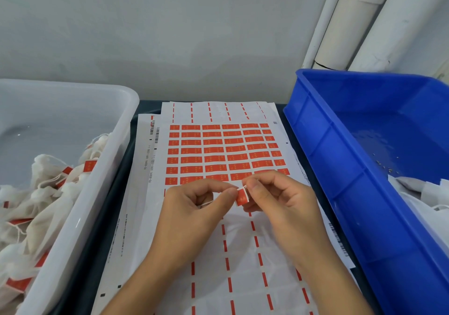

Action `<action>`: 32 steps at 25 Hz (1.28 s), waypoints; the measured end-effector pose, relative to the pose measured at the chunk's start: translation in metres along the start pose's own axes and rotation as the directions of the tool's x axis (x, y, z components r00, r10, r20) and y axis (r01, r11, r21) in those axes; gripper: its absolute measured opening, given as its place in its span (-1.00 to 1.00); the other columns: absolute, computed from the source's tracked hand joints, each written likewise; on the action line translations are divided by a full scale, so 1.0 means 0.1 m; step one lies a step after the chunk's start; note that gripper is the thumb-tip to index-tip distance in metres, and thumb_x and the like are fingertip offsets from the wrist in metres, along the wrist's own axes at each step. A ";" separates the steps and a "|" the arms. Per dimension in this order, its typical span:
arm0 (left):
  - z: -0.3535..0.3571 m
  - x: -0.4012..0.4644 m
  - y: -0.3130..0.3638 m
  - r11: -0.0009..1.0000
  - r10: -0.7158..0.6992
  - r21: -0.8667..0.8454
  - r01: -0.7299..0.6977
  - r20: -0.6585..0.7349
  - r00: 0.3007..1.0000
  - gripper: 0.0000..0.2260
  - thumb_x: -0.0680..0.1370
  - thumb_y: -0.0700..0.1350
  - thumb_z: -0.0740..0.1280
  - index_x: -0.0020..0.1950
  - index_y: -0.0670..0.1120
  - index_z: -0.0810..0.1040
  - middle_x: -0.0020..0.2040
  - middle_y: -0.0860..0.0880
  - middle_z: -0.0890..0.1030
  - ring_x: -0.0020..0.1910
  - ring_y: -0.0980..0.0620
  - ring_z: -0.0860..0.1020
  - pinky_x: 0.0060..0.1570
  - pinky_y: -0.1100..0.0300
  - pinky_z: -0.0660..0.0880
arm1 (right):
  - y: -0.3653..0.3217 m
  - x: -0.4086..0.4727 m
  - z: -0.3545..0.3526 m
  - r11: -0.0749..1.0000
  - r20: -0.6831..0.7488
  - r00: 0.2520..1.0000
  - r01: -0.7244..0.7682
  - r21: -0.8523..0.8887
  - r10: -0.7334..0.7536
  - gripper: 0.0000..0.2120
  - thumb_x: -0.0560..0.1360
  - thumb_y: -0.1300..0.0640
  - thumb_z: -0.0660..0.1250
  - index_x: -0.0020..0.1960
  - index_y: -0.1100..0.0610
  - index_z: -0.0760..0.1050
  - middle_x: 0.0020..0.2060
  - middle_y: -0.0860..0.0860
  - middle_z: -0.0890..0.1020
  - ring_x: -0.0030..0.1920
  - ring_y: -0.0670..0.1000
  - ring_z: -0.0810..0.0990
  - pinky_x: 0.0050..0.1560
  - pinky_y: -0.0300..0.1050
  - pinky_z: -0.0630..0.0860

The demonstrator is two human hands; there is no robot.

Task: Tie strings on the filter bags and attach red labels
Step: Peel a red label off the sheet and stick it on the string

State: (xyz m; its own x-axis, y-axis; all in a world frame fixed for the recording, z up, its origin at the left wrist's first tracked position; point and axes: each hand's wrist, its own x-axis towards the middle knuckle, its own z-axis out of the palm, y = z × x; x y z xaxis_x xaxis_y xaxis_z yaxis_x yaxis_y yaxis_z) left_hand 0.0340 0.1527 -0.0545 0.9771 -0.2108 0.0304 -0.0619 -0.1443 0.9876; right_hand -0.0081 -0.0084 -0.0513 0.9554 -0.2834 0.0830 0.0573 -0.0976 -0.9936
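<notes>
Both hands meet over the middle of the table, just above the label sheet (218, 154). The left hand (194, 207) has its fingers curled in, thumb and forefinger pinching a thin white string (206, 203) that runs across beneath its knuckles toward the other hand. The right hand (279, 198) is curled too, its fingertips pinching the top edge of a single red label (242, 197) — the label hangs between the two hands, folded around the string as far as I can tell, though the fold itself is too small to make out. Beneath them the sheet shows rows of red labels not yet peeled at its far half, and bare backing with red dashes nearer the person. To the left stands a translucent white bin (80, 193) piled with white filter bags (43, 193), several showing red labels on their strings. To the right sits a blue crate (340, 144), with a few white bags (422, 193) in its near corner. White tubes (352, 23) lean against the wall behind the crate.
</notes>
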 end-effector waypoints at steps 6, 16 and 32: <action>0.00 0.00 -0.01 1.000 0.012 -0.009 -0.012 -0.002 1.000 -0.88 0.55 -0.03 0.47 -0.15 0.14 0.77 -0.18 0.17 0.74 -0.07 0.15 0.68 -0.13 0.58 0.45 | -0.02 0.00 0.00 1.000 0.012 1.000 -0.005 0.002 0.005 -0.87 0.44 -0.14 0.41 -0.02 -0.23 0.67 -0.11 -0.23 0.74 -0.07 -0.13 0.74 -0.19 -0.40 0.59; 0.02 0.00 -0.01 1.000 0.002 -0.003 -0.002 -0.012 1.000 -0.88 0.54 0.03 0.45 -0.13 0.25 0.73 -0.21 0.06 0.73 -0.07 -0.01 0.67 -0.13 0.54 0.48 | 0.00 0.01 0.00 1.000 0.022 1.000 0.002 -0.004 -0.002 -0.88 0.45 -0.14 0.40 -0.03 -0.26 0.66 -0.12 -0.22 0.74 -0.09 -0.12 0.75 -0.19 -0.39 0.60; 0.01 0.03 -0.05 1.000 -0.014 -0.026 0.013 -0.019 1.000 -0.83 0.59 -0.03 0.43 -0.20 0.07 0.73 -0.29 0.09 0.70 -0.30 0.17 0.64 -0.24 0.48 0.49 | 0.04 0.02 -0.08 0.999 0.159 0.987 -0.032 -0.023 0.035 -0.74 0.53 0.21 0.50 0.09 -0.13 0.67 -0.06 -0.07 0.76 -0.01 0.00 0.75 0.00 -0.22 0.67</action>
State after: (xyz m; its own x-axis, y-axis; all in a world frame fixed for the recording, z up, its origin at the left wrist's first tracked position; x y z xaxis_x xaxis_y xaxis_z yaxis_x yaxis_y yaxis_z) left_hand 0.0372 0.1521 -0.0592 0.9816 -0.1900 0.0200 -0.0438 -0.1217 0.9916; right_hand -0.0079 -0.0169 -0.0541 0.9908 -0.1309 0.0345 0.0200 -0.1105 -0.9937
